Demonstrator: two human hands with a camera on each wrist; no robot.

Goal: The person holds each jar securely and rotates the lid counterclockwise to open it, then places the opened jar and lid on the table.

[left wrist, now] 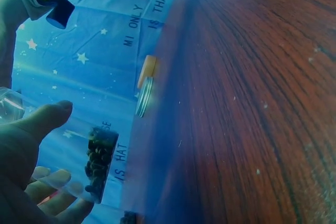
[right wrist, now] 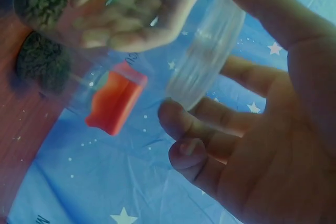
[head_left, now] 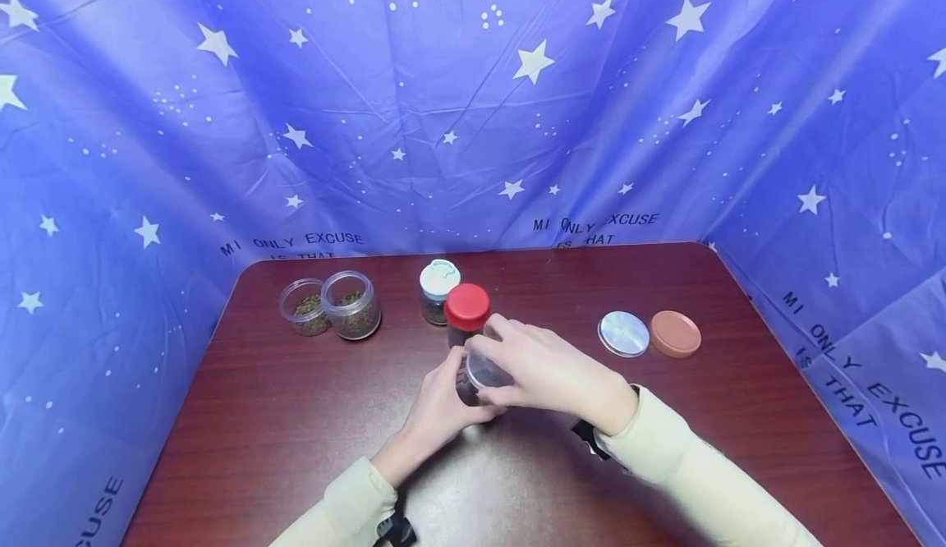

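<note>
Centrally, on the near side of a red-lidded jar (head_left: 467, 307), we find a clear jar (head_left: 467, 388) with dark pieces (left wrist: 100, 166) gathered at its base; it looks roughly upright, though we cannot tell whether it touches the dark reddish wooden table (head_left: 259, 448). We see the left hand (head_left: 436, 409) wrapped round its side, thumb on one face and curled fingers on the other; the right hand (head_left: 547, 369) pinches a translucent ridged lid (right wrist: 207, 51) by its rim at the jar's mouth; whether the lid is seated, we cannot tell. Well left of the red-lidded jar are two open jars (head_left: 352, 305) of greenish-brown bits; just behind it and slightly left is a white-lidded jar (head_left: 439, 280); well to its right lie a silver lid (head_left: 624, 333) and a peach-coloured lid (head_left: 676, 333).

We judge the clear jar light, stiff-walled and slightly slippery, perhaps plastic, so best held low round the body without squeezing; the lid seems light and firm, and its ridged rim, gripped at opposite edges, should give the surest purchase.
</note>
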